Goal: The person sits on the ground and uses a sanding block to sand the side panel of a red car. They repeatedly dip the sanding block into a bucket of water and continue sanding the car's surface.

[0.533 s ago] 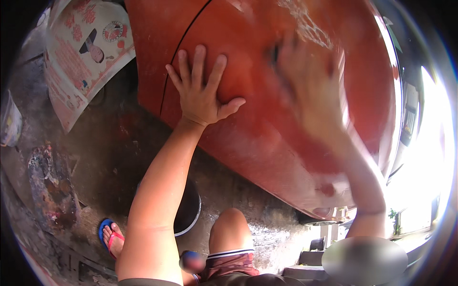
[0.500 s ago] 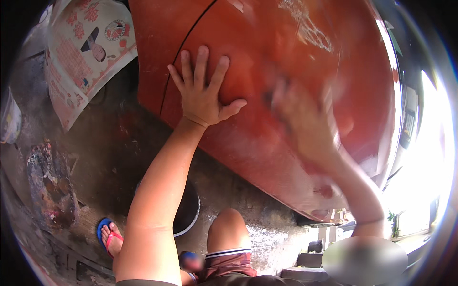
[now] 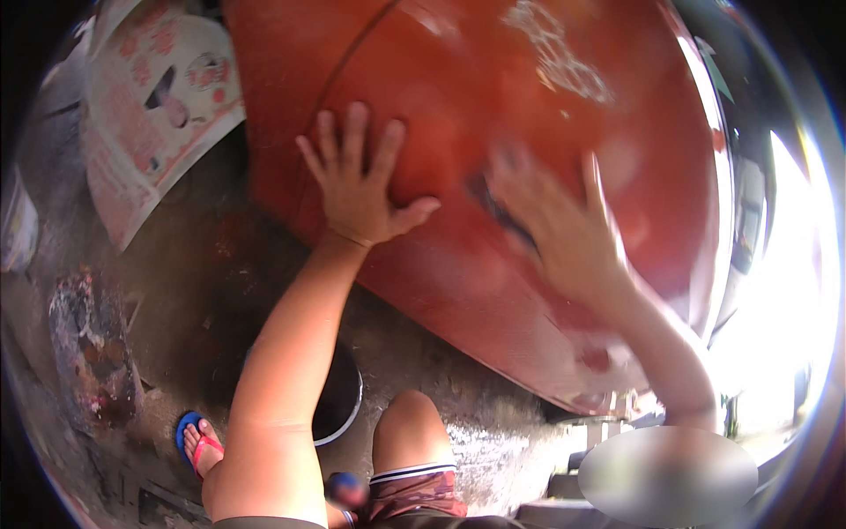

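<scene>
A glossy red vehicle panel (image 3: 449, 88) fills the upper middle of the head view, with a curved dark groove and pale scuffed marks. My left hand (image 3: 352, 189) lies flat on it with fingers and thumb spread, just beside the groove. To the right, my right hand (image 3: 555, 225) is blurred and pressed over a dark flat pad (image 3: 502, 204) against the panel, its fingertips hard to make out. The pad is mostly hidden beneath that hand.
A printed paper sheet (image 3: 163, 150) hangs left of the panel. A dark bucket (image 3: 337, 406) stands below my left forearm. A pale container (image 3: 18, 220) and a paint-stained board (image 3: 92, 353) are at the left. Bright daylight comes in at the right.
My right hand and the pad have moved down and leftward across the panel. My left hand stays spread on the panel, appearing slightly lower and further left as the view shifts a little.
</scene>
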`<move>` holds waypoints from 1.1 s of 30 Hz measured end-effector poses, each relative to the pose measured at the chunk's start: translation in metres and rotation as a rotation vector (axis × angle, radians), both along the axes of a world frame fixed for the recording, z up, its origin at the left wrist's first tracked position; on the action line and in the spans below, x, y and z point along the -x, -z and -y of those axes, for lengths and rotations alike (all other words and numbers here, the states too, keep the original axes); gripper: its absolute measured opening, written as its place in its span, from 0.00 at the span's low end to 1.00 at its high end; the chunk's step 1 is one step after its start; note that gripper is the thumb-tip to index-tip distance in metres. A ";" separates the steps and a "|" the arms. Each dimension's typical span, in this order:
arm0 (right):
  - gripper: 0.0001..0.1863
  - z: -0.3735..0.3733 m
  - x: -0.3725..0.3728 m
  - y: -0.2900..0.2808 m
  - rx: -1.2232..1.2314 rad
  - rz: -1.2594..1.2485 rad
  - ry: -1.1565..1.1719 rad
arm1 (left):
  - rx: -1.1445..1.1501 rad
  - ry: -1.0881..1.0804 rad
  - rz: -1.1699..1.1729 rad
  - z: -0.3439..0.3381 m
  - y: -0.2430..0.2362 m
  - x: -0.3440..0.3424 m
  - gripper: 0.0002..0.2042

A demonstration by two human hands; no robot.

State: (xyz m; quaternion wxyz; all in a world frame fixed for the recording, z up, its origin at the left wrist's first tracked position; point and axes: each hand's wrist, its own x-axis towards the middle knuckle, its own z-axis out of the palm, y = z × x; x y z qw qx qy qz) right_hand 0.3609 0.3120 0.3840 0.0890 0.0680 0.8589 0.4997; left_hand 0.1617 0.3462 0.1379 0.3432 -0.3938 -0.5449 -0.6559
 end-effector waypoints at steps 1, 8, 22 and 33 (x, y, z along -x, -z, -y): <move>0.35 0.006 0.033 -0.015 -0.108 -0.090 -0.058 | -0.003 -0.002 -0.015 -0.001 -0.001 0.001 0.50; 0.38 0.001 -0.023 0.001 -0.250 0.069 0.065 | 0.010 0.008 0.007 0.002 -0.001 -0.001 0.48; 0.40 0.093 -0.090 0.138 1.038 -0.370 0.824 | -0.180 0.097 -0.240 0.034 -0.086 0.039 0.46; 0.34 0.173 -0.105 0.381 1.854 -0.453 0.647 | 0.239 0.251 -0.888 0.024 -0.115 -0.095 0.42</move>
